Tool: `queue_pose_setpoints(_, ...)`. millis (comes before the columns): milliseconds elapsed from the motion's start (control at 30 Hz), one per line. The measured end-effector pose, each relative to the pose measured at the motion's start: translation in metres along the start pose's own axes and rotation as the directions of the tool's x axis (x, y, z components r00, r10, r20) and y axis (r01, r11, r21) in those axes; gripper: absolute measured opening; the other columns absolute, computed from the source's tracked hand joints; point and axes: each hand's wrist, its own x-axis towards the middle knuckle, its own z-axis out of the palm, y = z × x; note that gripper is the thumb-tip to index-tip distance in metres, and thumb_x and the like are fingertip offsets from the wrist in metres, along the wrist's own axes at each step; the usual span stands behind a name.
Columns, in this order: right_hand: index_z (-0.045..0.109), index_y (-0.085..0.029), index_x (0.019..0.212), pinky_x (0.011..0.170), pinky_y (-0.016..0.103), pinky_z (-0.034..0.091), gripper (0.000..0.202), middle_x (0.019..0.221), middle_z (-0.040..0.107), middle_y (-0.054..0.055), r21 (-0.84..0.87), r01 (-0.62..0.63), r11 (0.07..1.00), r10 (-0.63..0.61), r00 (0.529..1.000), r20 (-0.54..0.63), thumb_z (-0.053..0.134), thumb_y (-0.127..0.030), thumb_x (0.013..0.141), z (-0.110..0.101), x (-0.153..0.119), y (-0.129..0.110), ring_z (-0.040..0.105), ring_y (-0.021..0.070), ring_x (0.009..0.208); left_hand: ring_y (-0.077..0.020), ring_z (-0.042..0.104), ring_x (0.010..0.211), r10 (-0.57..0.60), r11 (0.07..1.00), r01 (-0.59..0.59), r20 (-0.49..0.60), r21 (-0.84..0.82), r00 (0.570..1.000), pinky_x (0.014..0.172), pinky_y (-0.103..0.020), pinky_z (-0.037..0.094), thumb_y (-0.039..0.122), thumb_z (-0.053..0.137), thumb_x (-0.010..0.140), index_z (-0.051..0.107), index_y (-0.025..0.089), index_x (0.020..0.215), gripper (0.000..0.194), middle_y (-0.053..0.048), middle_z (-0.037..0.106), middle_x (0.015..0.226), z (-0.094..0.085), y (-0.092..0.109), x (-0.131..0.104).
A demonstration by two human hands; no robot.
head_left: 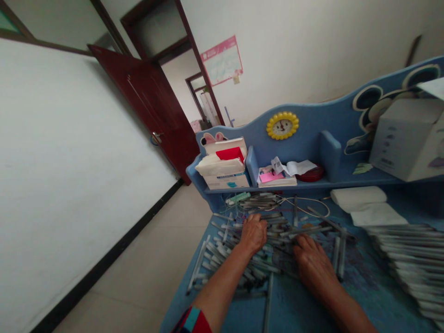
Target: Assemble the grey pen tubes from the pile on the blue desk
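A loose pile of slim grey pen-like sticks [222,252], many with pale or dark ends, covers the left part of the blue desk [294,305]. My left hand [254,233] is over the pile's far side, fingers curled down among the sticks; their tips are hidden. To its right, my right hand [310,256] is closed, thumb and fingers together by the dark end of a stick; what it pinches is blurred. Two short sticks [339,254] lie beside the right hand. A neat, layered stack of similar sticks [412,263] fills the desk's right side.
A white roll of paper [359,200] and a looped white cable [312,201] lie behind the hands. The shelf above bears an opened carton [225,178], papers [277,178], and a large white box [405,138]. A yellow flower clock [282,126] is on the backboard.
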Motion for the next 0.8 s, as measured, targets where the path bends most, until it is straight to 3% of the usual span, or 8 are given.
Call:
queue_pose_setpoints(133,0.066,-0.015,0.081,0.089,0.034,0.034,0.034,0.108,0.059,0.012,-0.003,0.001,1.000,-0.001,1.000,-0.014,0.036,0.000,0.077,-0.004,-0.001,-0.001,0.045,0.0258,0.111,-0.0234,0.054,0.096,-0.016,1.000,0.015,0.044,0.021,0.999,0.083,-0.037,0.043,0.020,0.040,0.083,0.066,0.017,0.085,0.027,-0.011,0.061,0.094,-0.003,0.001,0.009)
queue_pose_setpoints(400,0.066,-0.014,0.083,0.090,0.034,0.032,0.034,0.110,0.058,0.013,0.012,-0.008,1.000,0.008,1.000,0.013,0.036,-0.002,0.079,-0.014,-0.001,-0.004,0.044,0.0258,0.113,-0.0278,0.060,0.093,-0.073,0.996,0.058,0.216,0.075,0.974,0.075,-0.035,0.047,0.014,0.052,0.074,0.067,0.013,0.086,0.020,-0.016,0.065,0.092,-0.008,0.004,0.049)
queue_pose_setpoints(500,0.066,-0.013,0.085,0.090,0.034,0.032,0.034,0.110,0.058,0.014,0.026,-0.013,1.000,0.012,0.999,0.038,0.035,-0.002,0.079,-0.015,-0.001,-0.004,0.042,0.0261,0.113,-0.0250,0.059,0.094,-0.101,0.993,0.080,0.273,0.086,0.957,0.076,-0.034,0.048,0.018,0.054,0.078,0.065,0.013,0.092,0.018,-0.014,0.064,0.096,-0.009,0.004,0.061)
queue_pose_setpoints(633,0.066,-0.012,0.087,0.091,0.033,0.031,0.034,0.110,0.057,0.014,0.055,-0.008,0.998,0.005,0.998,0.055,0.034,-0.001,0.078,-0.015,0.000,-0.002,0.041,0.0256,0.114,-0.0196,0.056,0.095,-0.132,0.989,0.104,0.299,0.108,0.945,0.079,-0.039,0.048,0.031,0.051,0.086,0.053,0.015,0.112,0.030,-0.009,0.055,0.112,-0.009,-0.001,0.069)
queue_pose_setpoints(800,0.066,-0.014,0.084,0.090,0.033,0.031,0.034,0.108,0.057,0.013,0.086,-0.008,0.996,0.001,0.997,0.075,0.034,-0.002,0.079,-0.010,0.002,-0.001,0.043,0.0250,0.111,-0.0197,0.055,0.096,-0.112,0.991,0.086,0.275,0.106,0.955,0.080,-0.039,0.048,0.031,0.051,0.086,0.052,0.016,0.113,0.031,-0.009,0.053,0.114,-0.008,-0.006,0.072)
